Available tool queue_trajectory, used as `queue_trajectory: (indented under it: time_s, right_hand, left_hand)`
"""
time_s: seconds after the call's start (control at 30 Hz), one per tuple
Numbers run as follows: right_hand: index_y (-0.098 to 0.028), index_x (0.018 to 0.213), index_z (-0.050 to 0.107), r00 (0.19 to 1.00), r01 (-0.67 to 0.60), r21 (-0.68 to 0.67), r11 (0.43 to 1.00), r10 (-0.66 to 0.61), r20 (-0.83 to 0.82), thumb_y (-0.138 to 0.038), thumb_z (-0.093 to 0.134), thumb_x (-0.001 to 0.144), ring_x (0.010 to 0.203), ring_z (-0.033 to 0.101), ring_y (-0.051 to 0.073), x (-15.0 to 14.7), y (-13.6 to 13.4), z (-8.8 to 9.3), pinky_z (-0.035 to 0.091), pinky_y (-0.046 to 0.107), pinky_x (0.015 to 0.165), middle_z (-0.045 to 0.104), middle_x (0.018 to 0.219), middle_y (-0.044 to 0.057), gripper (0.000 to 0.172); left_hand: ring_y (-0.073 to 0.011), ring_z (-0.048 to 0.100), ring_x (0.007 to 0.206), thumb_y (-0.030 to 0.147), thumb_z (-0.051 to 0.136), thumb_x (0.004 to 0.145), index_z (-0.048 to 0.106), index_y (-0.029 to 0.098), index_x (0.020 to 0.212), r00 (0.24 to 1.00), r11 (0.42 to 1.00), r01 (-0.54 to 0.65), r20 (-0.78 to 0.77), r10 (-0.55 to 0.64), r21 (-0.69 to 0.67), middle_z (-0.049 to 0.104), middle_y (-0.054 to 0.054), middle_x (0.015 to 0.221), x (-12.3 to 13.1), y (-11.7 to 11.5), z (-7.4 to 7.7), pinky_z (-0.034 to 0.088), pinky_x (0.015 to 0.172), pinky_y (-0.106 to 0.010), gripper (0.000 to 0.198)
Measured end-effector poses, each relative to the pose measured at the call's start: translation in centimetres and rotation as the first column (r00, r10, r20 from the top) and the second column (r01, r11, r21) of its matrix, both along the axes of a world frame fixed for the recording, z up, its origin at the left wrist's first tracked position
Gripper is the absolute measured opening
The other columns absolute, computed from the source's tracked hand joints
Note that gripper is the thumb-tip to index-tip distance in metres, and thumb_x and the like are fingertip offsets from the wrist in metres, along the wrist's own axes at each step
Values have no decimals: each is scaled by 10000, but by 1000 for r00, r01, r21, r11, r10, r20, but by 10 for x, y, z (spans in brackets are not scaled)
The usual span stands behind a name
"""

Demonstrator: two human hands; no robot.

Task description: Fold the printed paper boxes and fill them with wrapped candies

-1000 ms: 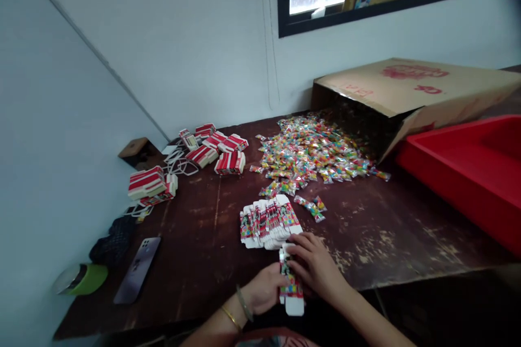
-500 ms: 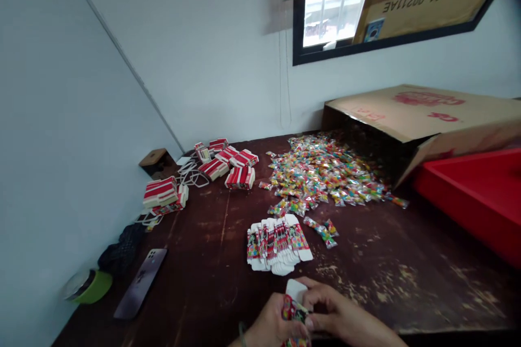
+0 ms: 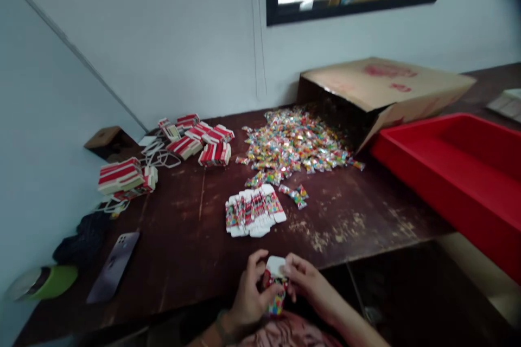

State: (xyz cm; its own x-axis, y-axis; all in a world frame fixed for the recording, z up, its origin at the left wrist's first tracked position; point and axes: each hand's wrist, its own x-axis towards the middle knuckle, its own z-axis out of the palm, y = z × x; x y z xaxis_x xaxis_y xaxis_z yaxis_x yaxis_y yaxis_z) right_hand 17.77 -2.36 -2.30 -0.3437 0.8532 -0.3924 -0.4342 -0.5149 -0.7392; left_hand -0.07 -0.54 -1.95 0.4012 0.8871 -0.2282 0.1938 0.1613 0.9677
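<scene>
A small printed carton (image 3: 277, 287), red and multicoloured with a white flap at its top, is held up at the table's near edge. My left hand (image 3: 253, 291) grips it from the left, thumb across its front. At the white flap, the fingers of my right hand (image 3: 303, 280) pinch the upper right corner. Just beyond my hands lies a fanned stack of flat printed cartons (image 3: 256, 210) with white flaps. Two or three wrapped candies (image 3: 295, 195) rest beside that stack, in front of a large pile of wrapped candies (image 3: 293, 143).
Bundles of red-and-white flat cartons (image 3: 122, 176) lie at the left with white straps. A phone (image 3: 114, 267), a green tape roll (image 3: 57, 282) and dark cloth (image 3: 83, 238) line the left edge. An open cardboard box (image 3: 378, 84) and a red tray (image 3: 439, 184) stand right.
The view has tilted down and turned right, showing more of the red tray. My hands have drawn the carton back to the table's near edge, and the right fingers are now at its white flap.
</scene>
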Motion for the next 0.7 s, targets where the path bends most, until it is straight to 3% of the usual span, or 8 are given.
queue_trajectory:
  time_s: [0.13,0.23,0.3,0.4,0.43,0.53,0.6,0.7]
  right_hand:
    - [-161,886,571,959,-220,-247,944,164,-229,-308,784,657,478,501,21,7,3,-9,423,121,467,613,749,-25,346]
    - [-150,868,605,957,-263,-248,932,219,-192,-242,816,602,543,565,62,6,9,-11,478,156,492,625,735,-19,352]
    - [-152,872,624,975,-216,-185,959,203,-88,-250,825,594,565,573,77,1,11,-7,495,177,503,624,725,-25,357]
    - [-147,794,663,974,-157,25,987,151,169,-380,750,705,533,536,63,-8,11,0,473,186,497,601,735,-24,264]
    - [-140,719,665,960,-164,94,982,137,243,-441,670,775,516,518,60,-10,10,2,463,192,492,582,716,-21,306]
    - [-136,605,660,930,-213,192,958,138,342,-509,509,872,535,521,76,-15,9,3,458,209,499,558,727,0,484]
    - [-149,718,710,916,-236,231,944,136,378,-480,557,855,591,551,97,-15,11,4,465,218,515,586,811,18,389]
    - [-183,872,735,859,-267,368,891,47,510,-376,580,868,737,595,139,-12,15,7,485,251,656,624,868,36,248]
  left_hand:
    - [-182,581,738,398,704,726,415,192,1210,983,985,173,-69,-173,-6,674,-32,820,-5,-5,0,414,746,-288,600]
    - [-183,580,800,448,604,801,429,190,1244,992,987,123,31,-120,-104,663,-37,870,-6,-6,-1,404,796,-293,542]
    - [-174,580,828,441,572,820,403,203,1284,992,958,44,127,-8,-282,650,-37,929,-4,-5,-3,409,805,-294,548]
    - [-165,598,804,345,647,745,362,244,1327,950,811,40,273,150,-583,635,-32,983,-1,-3,-9,433,770,-301,656]
    - [-164,606,774,308,657,720,353,254,1338,933,763,63,309,183,-643,635,-31,973,-1,-2,-11,440,754,-308,691]
    - [-171,627,746,243,652,698,328,256,1375,899,695,119,374,228,-709,642,-54,1006,-5,1,-13,454,753,-338,751]
    - [-187,642,807,230,641,712,288,266,1406,878,674,170,421,227,-719,626,-77,1107,-10,2,-10,455,802,-364,779]
    - [-209,631,929,257,654,711,259,277,1429,821,667,270,528,218,-695,577,-96,1229,-20,2,-5,447,865,-380,820]
